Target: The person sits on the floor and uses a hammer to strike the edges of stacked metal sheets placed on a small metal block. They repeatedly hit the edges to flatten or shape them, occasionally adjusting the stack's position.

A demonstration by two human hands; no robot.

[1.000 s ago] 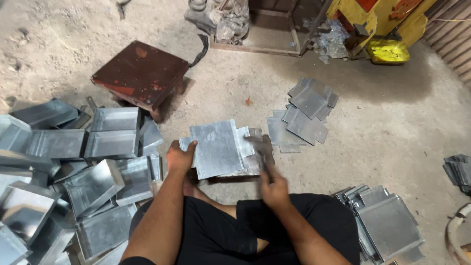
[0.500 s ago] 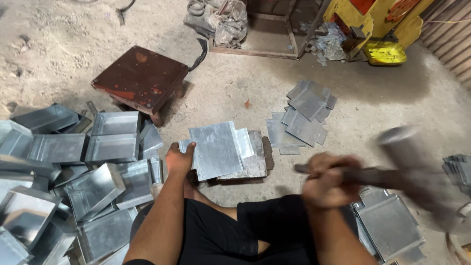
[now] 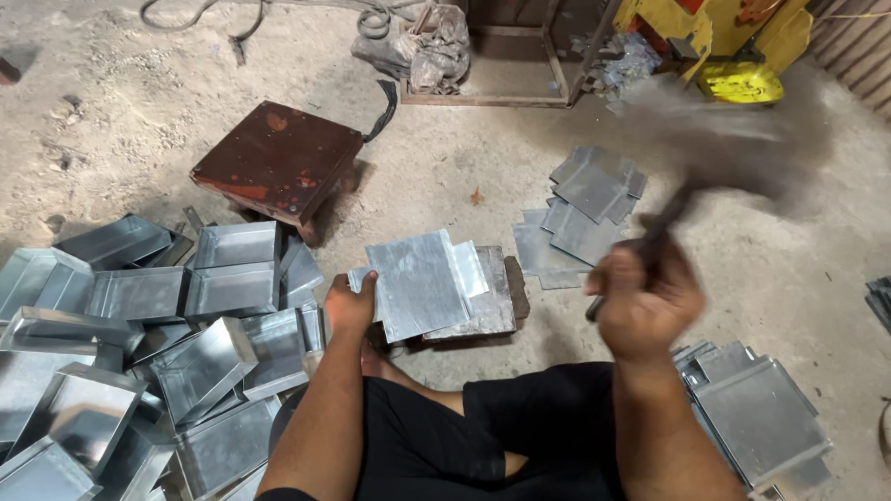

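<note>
Head view: since half a second ago the hammer [image 3: 691, 167] has been swung up from low at 3 o'clock to a blurred peak at 1 o'clock, so a blow appears prepared. Its handle is fully enclosed by the right hand [image 3: 645, 301]. The metal sheet [image 3: 422, 283], at centre on a block [image 3: 487, 297], is pinched at its 9 o'clock edge by the left hand [image 3: 351, 304].

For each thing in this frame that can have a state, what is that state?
Left hand: gripping the edge of the metal sheet, which lies flat on a block.
Right hand: closed on the hammer, raised and motion-blurred.
Folded metal trays: heaped at the left.
Flat sheets: loosely stacked on the floor.
Red stool: upright, bare top.
</note>
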